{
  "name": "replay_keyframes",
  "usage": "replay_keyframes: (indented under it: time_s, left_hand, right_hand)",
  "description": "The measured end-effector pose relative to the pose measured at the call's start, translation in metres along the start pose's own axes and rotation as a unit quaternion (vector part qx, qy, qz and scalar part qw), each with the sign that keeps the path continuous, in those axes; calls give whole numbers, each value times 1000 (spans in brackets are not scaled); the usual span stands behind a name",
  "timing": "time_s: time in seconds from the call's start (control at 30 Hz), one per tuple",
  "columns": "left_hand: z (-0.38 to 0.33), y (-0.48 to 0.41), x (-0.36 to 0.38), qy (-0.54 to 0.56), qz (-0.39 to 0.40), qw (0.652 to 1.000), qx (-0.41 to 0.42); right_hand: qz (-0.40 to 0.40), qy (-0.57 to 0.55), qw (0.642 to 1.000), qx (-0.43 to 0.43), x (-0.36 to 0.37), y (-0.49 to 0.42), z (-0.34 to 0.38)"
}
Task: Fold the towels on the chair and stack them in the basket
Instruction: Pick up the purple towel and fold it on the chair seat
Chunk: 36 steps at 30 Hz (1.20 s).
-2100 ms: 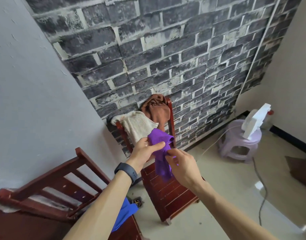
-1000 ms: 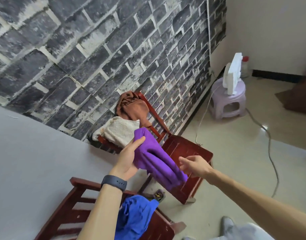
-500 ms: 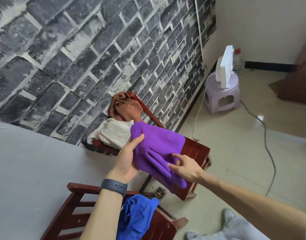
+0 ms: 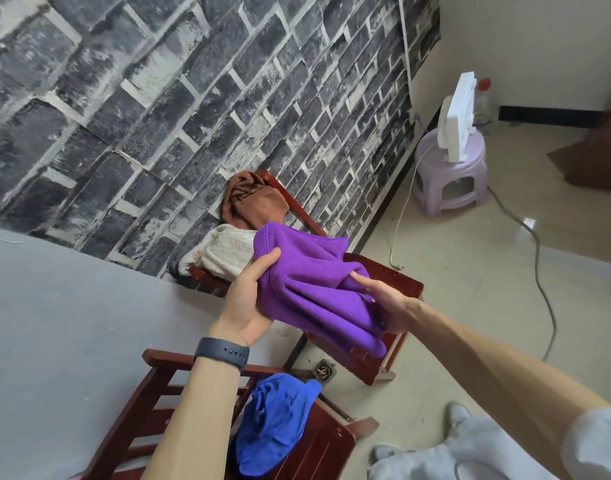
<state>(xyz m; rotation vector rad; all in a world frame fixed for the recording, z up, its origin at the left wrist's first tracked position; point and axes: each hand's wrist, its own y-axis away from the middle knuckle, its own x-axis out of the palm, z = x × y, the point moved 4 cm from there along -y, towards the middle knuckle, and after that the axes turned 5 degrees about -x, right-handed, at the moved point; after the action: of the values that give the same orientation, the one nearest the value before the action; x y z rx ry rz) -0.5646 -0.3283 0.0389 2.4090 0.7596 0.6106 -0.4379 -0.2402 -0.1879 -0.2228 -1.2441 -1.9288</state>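
The right hand (image 4: 383, 299) has shifted from the face of the purple towel (image 4: 307, 289) to its right side. A red wooden chair (image 4: 399, 282) stands by the brick wall, with a brown towel (image 4: 255, 202) and a cream towel (image 4: 224, 252) draped over its back. The purple towel is held in the air above the seat. It looks light, soft and floppy, best taken by its corners. The left hand (image 4: 248, 292) cups it from below, thumb clamped on top. The right hand pinches bunched folds, forearm reaching forward.
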Motion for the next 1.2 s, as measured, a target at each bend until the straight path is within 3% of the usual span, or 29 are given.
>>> replay_keyframes:
  time_s: [0.07,0.17,0.23,0.33,0.47,0.7,0.8,0.9,0.97,1.07,1.13,1.2]
  left_hand:
    - [-2,0,-4,6,-9,1000,7]
    - [-6,-1,-8,-23,-29,999,39]
    - [-11,0,-14,-80,-86,989,91]
    - [-22,8,-38,-215,-228,935,166]
    - [-23,11,-71,-287,-281,901,166]
    - [-9,14,-104,-243,-391,873,159]
    - [-8,22,-106,-227,-413,866,167]
    - [-1,27,-112,-234,-412,867,157]
    - [6,31,-121,-266,-414,860,133]
    - [22,35,-149,-332,-420,842,70]
    - [31,35,-166,-382,-405,830,34]
    - [37,36,-175,-381,-382,841,29]
  right_hand:
    - [-20,1,1000,-18,-1,-2,5]
    - [-150,45,979,-130,-9,-4,18]
    - [-238,98,947,-193,-27,-7,29]
    - [-313,209,900,-218,-49,1,57]
    - [-371,316,821,-298,-40,51,122]
    - [-221,179,883,-374,23,99,194]
    - [-86,89,938,-324,54,110,200]
    - [17,145,960,-240,70,104,177]
    - [14,170,958,-230,71,99,166]
    - [-22,208,934,-291,78,100,178]
    - [-59,255,909,-324,79,98,186]
    - [-108,396,857,-311,73,87,180]
